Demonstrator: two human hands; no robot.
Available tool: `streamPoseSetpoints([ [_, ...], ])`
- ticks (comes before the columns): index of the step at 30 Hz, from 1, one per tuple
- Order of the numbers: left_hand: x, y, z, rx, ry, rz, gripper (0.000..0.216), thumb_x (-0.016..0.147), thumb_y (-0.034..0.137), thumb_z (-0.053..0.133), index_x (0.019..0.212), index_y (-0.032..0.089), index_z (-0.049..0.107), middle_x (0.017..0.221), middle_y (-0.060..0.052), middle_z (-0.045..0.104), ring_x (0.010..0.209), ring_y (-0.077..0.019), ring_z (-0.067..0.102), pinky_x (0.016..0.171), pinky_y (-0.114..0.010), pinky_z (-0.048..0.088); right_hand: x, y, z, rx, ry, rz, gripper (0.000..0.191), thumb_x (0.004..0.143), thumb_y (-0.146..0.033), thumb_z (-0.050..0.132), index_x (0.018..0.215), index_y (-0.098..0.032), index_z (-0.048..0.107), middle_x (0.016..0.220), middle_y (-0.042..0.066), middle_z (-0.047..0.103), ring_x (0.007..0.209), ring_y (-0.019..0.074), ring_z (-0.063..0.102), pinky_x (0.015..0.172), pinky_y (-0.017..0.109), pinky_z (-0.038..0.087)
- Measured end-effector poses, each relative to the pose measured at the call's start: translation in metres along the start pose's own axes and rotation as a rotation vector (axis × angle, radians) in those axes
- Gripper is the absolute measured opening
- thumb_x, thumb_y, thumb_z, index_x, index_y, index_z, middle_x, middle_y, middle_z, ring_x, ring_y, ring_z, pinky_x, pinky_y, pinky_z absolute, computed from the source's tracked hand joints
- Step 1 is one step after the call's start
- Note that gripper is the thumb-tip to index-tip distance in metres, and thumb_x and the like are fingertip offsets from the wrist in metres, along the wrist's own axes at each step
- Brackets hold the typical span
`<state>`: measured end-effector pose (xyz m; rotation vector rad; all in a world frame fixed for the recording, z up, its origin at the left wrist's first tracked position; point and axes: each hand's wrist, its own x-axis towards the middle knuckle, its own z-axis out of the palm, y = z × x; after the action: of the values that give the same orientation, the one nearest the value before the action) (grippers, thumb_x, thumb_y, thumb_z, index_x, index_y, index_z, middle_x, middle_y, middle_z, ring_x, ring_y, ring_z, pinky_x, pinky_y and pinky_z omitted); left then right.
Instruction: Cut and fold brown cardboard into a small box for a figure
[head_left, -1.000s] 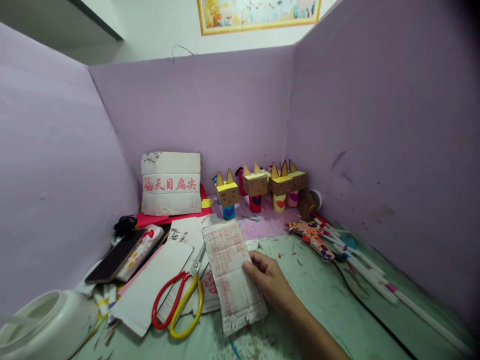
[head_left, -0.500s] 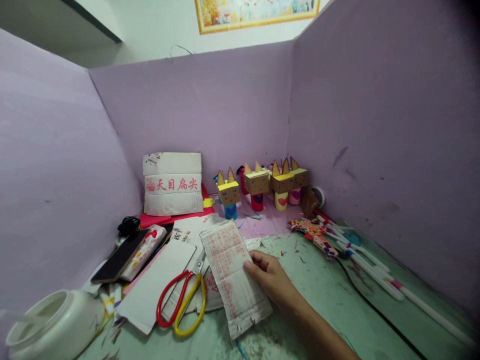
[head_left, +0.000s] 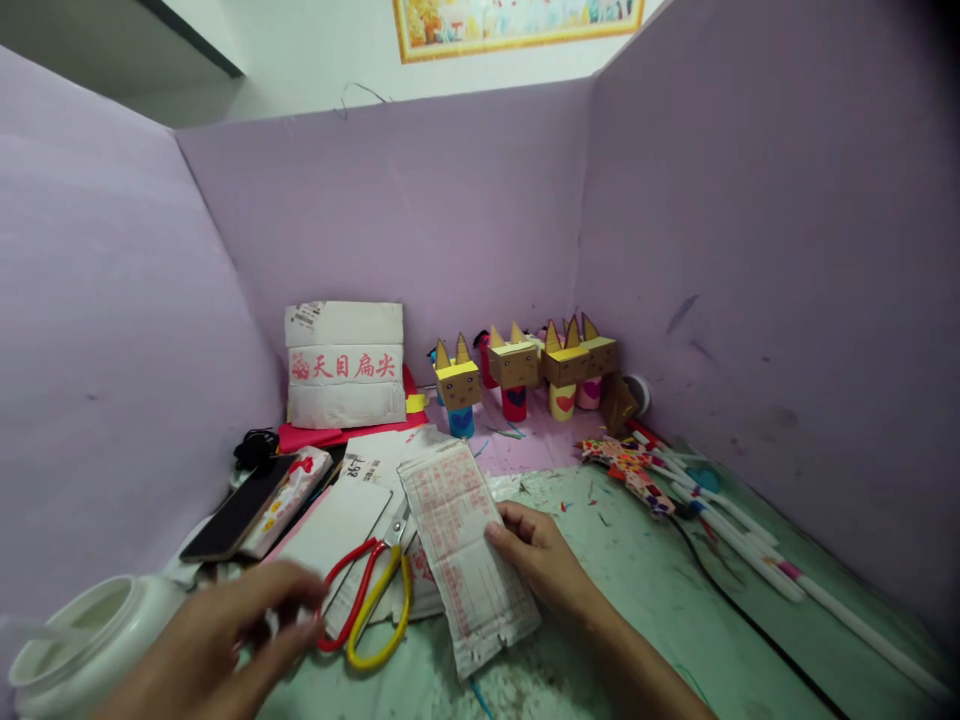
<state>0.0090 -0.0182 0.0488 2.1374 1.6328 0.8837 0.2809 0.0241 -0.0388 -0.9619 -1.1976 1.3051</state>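
Your right hand pinches the printed paper slip beside the scissors; your open left hand hovers by their handles.

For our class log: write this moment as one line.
right hand: holds printed slip | left hand: open, near scissors

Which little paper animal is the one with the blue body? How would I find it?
Look at the purple back wall, then down to the row of box-headed paper animals at its foot. The blue-bodied animal stands leftmost, nearest the white packet; its neighbours have red, yellow or pink bodies.
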Motion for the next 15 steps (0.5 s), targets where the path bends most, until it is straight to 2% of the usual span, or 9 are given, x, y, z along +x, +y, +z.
streamPoseSetpoints([
  [1, 0.022, 0.008, 0.002, -0.065, -0.064, 0.016, 0.026, 0.067, 0.047, 0.066, 0.076, 0.024, 0.07, 0.068, -0.001, 0.068, 0.058, -0.0177, 0.061, 0.05, -0.023, 0.047, 0.0, 0.0, 0.0, 0.009, 0.007, 0.003, 0.032, 0.066, -0.045, 0.065, 0.071, -0.013, 0.063, 0.065, 0.001, 0.06, 0.06, 0.0139, 0.05, 0.056, 0.025, 0.036],
  [2, 0.045, 0.015, 0.006, -0.156, -0.034, 0.001, 0.026, 0.068, 0.045, 0.065, 0.077, 0.021, 0.069, 0.065, -0.001, 0.066, 0.053, -0.0164, 0.058, 0.046, -0.023, 0.045, 0.0, -0.001, 0.0, 0.015, 0.017, 0.005, 0.033, 0.065, -0.046, 0.066, 0.071, -0.013, 0.063, 0.065, 0.001, 0.061, 0.06, 0.0141, 0.05, 0.057, 0.025, 0.036],
  [4, 0.086, 0.029, 0.026, -0.395, 0.158, -0.039, 0.027, 0.067, 0.039, 0.066, 0.081, 0.016, 0.066, 0.06, -0.001, 0.062, 0.049, -0.0153, 0.056, 0.045, -0.024, 0.045, 0.001, -0.001, -0.001, 0.017, 0.043, 0.011, 0.035, 0.064, -0.047, 0.067, 0.071, -0.013, 0.063, 0.063, 0.001, 0.061, 0.06, 0.0151, 0.051, 0.057, 0.026, 0.037],
  [5, 0.102, 0.035, 0.039, -0.439, 0.221, -0.026, 0.028, 0.069, 0.039, 0.064, 0.084, 0.016, 0.064, 0.063, 0.0, 0.061, 0.05, -0.0144, 0.055, 0.046, -0.024, 0.045, 0.002, -0.001, -0.002, 0.014, 0.057, 0.011, 0.035, 0.063, -0.047, 0.067, 0.071, -0.013, 0.063, 0.063, 0.001, 0.061, 0.06, 0.0156, 0.052, 0.057, 0.026, 0.037],
  [8, 0.126, 0.044, 0.082, -0.512, 0.325, -0.001, 0.027, 0.075, 0.037, 0.057, 0.089, 0.015, 0.062, 0.07, -0.001, 0.06, 0.056, -0.0134, 0.055, 0.05, -0.024, 0.047, 0.004, 0.002, -0.006, 0.005, 0.097, 0.008, 0.035, 0.064, -0.047, 0.066, 0.072, -0.014, 0.063, 0.063, 0.002, 0.061, 0.06, 0.0167, 0.053, 0.057, 0.027, 0.038],
  [11, 0.114, 0.042, 0.107, -0.551, 0.471, -0.02, 0.022, 0.077, 0.032, 0.055, 0.091, 0.016, 0.059, 0.084, -0.003, 0.06, 0.072, -0.0148, 0.056, 0.058, -0.024, 0.049, 0.006, 0.007, -0.008, 0.0, 0.133, 0.011, 0.033, 0.065, -0.047, 0.065, 0.071, -0.014, 0.063, 0.063, 0.001, 0.061, 0.062, 0.0175, 0.053, 0.059, 0.028, 0.04],
  [15, 0.057, 0.032, 0.104, -0.509, 0.636, -0.065, 0.027, 0.077, 0.033, 0.059, 0.101, 0.019, 0.057, 0.097, -0.003, 0.058, 0.078, -0.015, 0.056, 0.063, -0.024, 0.05, 0.007, 0.009, -0.009, 0.025, 0.135, 0.027, 0.031, 0.067, -0.044, 0.064, 0.075, -0.014, 0.064, 0.067, 0.002, 0.062, 0.065, 0.0185, 0.055, 0.062, 0.029, 0.042],
])
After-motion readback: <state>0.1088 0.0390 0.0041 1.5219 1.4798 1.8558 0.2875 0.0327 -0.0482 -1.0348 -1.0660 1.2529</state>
